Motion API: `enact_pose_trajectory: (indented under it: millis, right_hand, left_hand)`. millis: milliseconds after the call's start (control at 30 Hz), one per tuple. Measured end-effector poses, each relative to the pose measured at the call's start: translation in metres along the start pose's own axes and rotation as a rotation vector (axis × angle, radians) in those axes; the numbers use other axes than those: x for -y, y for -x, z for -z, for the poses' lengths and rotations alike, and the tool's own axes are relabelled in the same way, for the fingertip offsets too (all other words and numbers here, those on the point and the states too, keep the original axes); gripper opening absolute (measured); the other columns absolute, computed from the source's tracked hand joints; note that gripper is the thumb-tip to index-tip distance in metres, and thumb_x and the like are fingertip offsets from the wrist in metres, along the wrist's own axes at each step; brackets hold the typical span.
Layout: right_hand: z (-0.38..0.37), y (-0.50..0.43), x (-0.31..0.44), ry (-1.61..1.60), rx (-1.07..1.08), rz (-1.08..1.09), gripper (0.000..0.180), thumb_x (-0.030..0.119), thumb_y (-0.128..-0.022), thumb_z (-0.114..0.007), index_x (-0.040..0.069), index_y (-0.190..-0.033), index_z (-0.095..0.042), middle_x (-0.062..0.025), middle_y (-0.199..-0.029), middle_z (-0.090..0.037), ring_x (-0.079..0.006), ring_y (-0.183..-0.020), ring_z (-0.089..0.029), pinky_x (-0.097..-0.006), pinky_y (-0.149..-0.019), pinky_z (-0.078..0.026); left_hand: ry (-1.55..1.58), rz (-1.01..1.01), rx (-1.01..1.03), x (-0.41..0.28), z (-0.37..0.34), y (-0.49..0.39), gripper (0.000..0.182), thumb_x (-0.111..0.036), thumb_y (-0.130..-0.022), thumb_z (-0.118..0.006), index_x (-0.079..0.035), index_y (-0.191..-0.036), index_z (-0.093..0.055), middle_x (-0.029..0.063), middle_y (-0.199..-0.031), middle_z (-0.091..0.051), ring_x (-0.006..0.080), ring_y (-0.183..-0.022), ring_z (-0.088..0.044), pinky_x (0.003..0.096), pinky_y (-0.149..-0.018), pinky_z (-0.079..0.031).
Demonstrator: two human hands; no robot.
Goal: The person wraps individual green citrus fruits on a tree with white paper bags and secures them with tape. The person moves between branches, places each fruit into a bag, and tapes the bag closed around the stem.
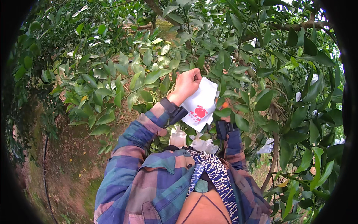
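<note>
My left hand (pixel 186 84) is closed on the upper corner of a white paper fruit bag (pixel 200 98), printed with a red fruit and writing. On the bag's other side is my right hand (pixel 226 107), mostly hidden behind leaves, beside a round orange fruit (pixel 223 104) that shows only in part. Whether that hand grips the fruit or the bag cannot be made out. Below, between my forearms, more white bags (pixel 178 137) show near my chest. Both wrists carry dark strapped devices.
Dense leafy citrus branches surround both arms. A thick branch (pixel 303 26) crosses at upper right, and a thinner stem (pixel 275 156) rises right of my right sleeve. Another white bag (pixel 266 146) hangs among the leaves there. A black hose (pixel 44 165) runs along the ground at left.
</note>
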State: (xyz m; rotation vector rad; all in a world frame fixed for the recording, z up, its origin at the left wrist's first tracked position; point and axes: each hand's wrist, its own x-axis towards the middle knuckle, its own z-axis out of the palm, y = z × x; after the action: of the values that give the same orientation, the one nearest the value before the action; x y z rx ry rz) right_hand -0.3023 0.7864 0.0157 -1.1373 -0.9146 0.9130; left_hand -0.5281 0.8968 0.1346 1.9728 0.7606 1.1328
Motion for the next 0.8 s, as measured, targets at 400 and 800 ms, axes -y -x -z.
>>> enact_pose_trajectory:
  millis: [400,800]
  right_hand:
    - [-0.077,0.017,0.035,-0.355,0.070,0.092,0.033,0.021,-0.092,-0.056,0.002,-0.119,-0.056,-0.0069,-0.107,-0.062,-0.0167,-0.092,-0.061,-0.0297,-0.079,-0.051]
    - [-0.083,0.020,0.041,0.486,-0.158,0.312,0.031,0.017,-0.091,-0.058,0.000,-0.117,-0.057,-0.0095,-0.106,-0.063,-0.0193,-0.092,-0.060,-0.0332,-0.081,-0.049]
  left_hand:
    - [-0.229,0.212,0.025,-0.010,0.017,0.040,0.046,-0.034,-0.068,-0.078,-0.001,-0.095,-0.060,0.0154,-0.089,-0.065,0.0257,-0.085,-0.063,0.0374,-0.076,-0.049]
    - [0.066,0.294,-0.154,0.005,-0.016,0.032,0.024,-0.022,-0.066,-0.077,-0.003,-0.070,-0.063,0.0066,-0.060,-0.062,0.0166,-0.054,-0.058,0.0321,-0.055,-0.047]
